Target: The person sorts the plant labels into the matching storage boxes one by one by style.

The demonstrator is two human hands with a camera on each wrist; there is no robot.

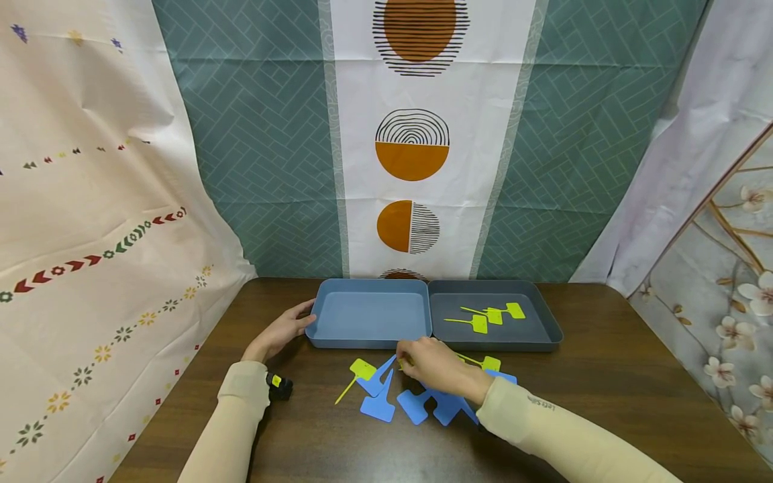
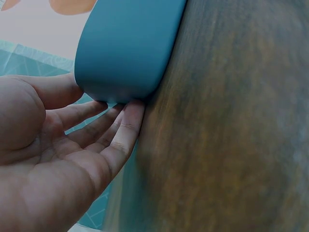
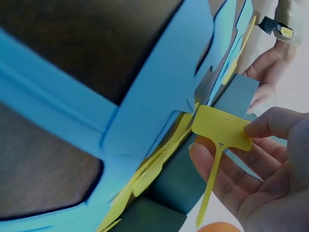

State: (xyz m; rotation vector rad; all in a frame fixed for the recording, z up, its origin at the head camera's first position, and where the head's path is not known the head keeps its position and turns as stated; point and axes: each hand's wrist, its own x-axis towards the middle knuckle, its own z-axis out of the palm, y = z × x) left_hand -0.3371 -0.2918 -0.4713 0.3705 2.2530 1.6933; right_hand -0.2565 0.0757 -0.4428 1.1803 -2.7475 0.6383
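In the head view, my left hand [image 1: 284, 335] is at the left end of a blue tray [image 1: 371, 315]. The left wrist view shows the fingers [image 2: 126, 128] extended, their tips touching the tray's outer wall [image 2: 120, 58]. Over the tabletop in front of the trays is my right hand [image 1: 437, 365]. Thumb and fingers of that hand pinch a yellow T-shaped plant label [image 3: 222, 128] by its wide head, its thin stem hanging free. Around it lie several blue plant labels [image 1: 378, 406] and a few yellow ones, partly hidden by the right hand and forearm.
A dark grey tray [image 1: 501, 346] adjoins the blue one on the right, with yellow labels [image 1: 480, 325] inside. One yellow label [image 1: 362, 369] lies left of the pile, another [image 1: 491, 363] behind the right wrist. Curtains hang behind the wooden table [image 1: 320, 443].
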